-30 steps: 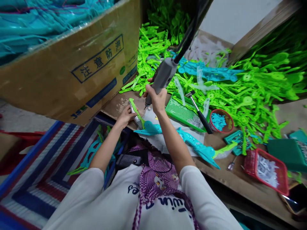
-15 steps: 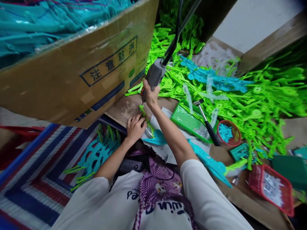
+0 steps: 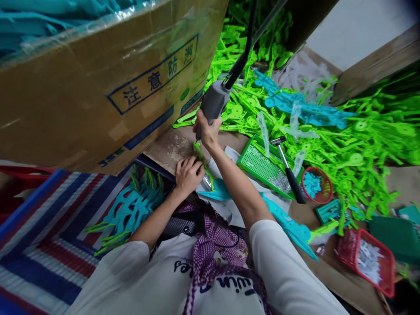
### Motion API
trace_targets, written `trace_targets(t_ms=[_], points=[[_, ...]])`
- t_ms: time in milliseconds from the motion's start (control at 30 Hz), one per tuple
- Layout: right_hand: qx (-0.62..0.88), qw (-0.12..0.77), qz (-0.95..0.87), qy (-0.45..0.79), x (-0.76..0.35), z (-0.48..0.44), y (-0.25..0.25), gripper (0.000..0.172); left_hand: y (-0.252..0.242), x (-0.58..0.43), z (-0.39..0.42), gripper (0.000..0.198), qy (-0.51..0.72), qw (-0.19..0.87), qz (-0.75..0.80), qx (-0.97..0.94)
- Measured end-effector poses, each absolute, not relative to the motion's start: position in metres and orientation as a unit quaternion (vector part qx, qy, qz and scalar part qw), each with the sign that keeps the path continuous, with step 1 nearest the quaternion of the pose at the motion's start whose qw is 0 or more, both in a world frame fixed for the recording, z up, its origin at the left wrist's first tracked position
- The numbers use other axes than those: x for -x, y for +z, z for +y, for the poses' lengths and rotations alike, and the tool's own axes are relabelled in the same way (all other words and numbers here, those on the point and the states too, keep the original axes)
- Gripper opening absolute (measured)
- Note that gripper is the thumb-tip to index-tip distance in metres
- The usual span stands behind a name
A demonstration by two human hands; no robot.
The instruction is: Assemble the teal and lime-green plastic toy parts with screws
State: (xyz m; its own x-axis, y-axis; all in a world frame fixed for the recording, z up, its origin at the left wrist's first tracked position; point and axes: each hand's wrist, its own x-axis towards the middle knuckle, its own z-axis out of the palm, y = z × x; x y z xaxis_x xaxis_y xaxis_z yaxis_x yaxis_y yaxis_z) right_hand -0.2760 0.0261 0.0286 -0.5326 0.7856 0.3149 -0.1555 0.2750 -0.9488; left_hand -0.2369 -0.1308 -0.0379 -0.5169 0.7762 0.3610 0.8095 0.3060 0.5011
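My right hand (image 3: 209, 130) is wrapped round a grey electric screwdriver (image 3: 215, 101), which is tilted with its tip down at a green and turquoise plastic piece (image 3: 197, 149). My left hand (image 3: 188, 176) lies over that piece on the cardboard-covered table, fingers bent and pressing on it. The fingers partly hide the piece. Its turquoise end (image 3: 218, 190) reaches under my right forearm. Another turquoise part (image 3: 288, 221) with a green end lies to the right of that forearm.
A large cardboard box (image 3: 147, 83) stands at the left. Green parts (image 3: 354, 144) are heaped behind and right. Nearby are a green tray (image 3: 259, 164), a hammer (image 3: 288, 170), a round red basket (image 3: 330, 186) and another red basket (image 3: 389, 262). Turquoise pieces (image 3: 131, 208) lie at lower left.
The view has shifted slightly, so the table's things appear a little further right. Both hands keep nearly the same pose, with the screwdriver still at the piece.
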Motion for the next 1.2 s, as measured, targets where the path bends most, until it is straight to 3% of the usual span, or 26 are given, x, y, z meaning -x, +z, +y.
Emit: trace_targets(t_ms=[267, 500, 733, 1000, 1200], points=[[0.254, 0.396, -0.688, 0.553, 0.281, 0.025, 0.037, 0.049, -0.032, 0.237, -0.131, 0.021, -0.325, 0.015, -0.809, 0.489], [0.276, 0.505, -0.575, 0.582, 0.225, 0.012, 0.067, 0.047, -0.034, 0.236, -0.132, 0.026, -0.339, -0.005, -0.811, 0.477], [0.236, 0.44, -0.574, 0.649, 0.177, -0.025, 0.052, 0.048, -0.033, 0.237, -0.136, 0.03, -0.336, -0.033, -0.807, 0.485], [0.275, 0.412, -0.609, 0.62, 0.184, -0.022, 0.042, 0.055, -0.034, 0.238, -0.134, 0.029, -0.336, -0.044, -0.808, 0.483], [0.275, 0.407, -0.65, 0.58, 0.185, -0.027, 0.037, 0.049, -0.036, 0.238, -0.134, 0.026, -0.332, -0.048, -0.805, 0.488]])
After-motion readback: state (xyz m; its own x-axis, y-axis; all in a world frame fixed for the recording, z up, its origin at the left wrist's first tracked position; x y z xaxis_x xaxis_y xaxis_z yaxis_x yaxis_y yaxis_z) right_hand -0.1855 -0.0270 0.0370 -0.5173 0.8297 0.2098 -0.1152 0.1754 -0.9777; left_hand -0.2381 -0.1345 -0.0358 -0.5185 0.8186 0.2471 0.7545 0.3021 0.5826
